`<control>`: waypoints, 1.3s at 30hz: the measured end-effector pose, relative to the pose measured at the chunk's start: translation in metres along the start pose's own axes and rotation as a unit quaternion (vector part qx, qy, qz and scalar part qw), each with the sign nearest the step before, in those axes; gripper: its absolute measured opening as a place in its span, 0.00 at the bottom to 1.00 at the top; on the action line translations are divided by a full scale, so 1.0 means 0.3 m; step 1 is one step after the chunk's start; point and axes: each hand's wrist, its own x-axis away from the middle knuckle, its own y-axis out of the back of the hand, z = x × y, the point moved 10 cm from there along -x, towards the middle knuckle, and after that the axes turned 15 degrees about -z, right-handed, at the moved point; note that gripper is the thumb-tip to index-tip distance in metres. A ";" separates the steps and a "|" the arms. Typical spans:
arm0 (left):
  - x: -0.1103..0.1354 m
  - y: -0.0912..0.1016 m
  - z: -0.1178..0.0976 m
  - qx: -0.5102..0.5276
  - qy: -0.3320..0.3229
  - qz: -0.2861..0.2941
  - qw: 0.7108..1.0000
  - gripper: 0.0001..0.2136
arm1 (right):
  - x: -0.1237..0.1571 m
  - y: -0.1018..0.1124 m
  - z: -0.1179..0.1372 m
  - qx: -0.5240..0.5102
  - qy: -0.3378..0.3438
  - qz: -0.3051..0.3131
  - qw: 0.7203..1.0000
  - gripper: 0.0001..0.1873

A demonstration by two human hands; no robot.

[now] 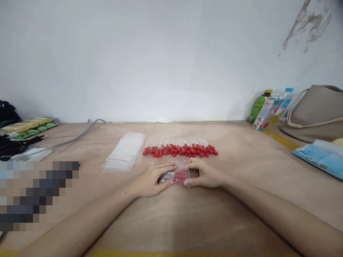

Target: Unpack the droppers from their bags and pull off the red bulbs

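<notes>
Both my hands rest on the wooden table (171,221) around a small clear plastic bag (180,174) that holds several red-bulbed droppers. My left hand (154,178) grips the bag's left end with fingers curled over it. My right hand (205,174) pinches the bag's right end between thumb and fingers. Just beyond the bag lies a row of several droppers with red bulbs (180,149), laid side by side. A stack of empty clear zip bags (124,152) lies to the left of that row.
A grey cable (77,137) runs along the left. Yellow and green packets (29,127) and black items (14,144) sit far left. Bottles and a carton (268,107), a beige bag (317,112) and a blue packet (321,157) stand at the right. A white wall is behind.
</notes>
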 end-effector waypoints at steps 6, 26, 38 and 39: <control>-0.002 -0.004 -0.007 0.002 0.001 0.007 1.000 0.20 | 0.002 0.009 0.030 -0.011 0.015 -0.027 0.999 0.13; 0.003 -0.022 0.002 -0.043 -0.001 0.046 0.998 0.23 | -0.007 0.022 0.041 0.003 0.052 -0.111 0.992 0.09; 0.027 -0.024 -0.017 -0.116 -0.018 0.102 0.988 0.24 | 0.013 0.121 -0.148 -0.196 -0.114 -0.126 0.966 0.14; 0.031 -0.024 -0.025 -0.130 -0.030 0.110 0.985 0.23 | 0.015 0.115 -0.172 -0.244 -0.145 -0.115 0.952 0.15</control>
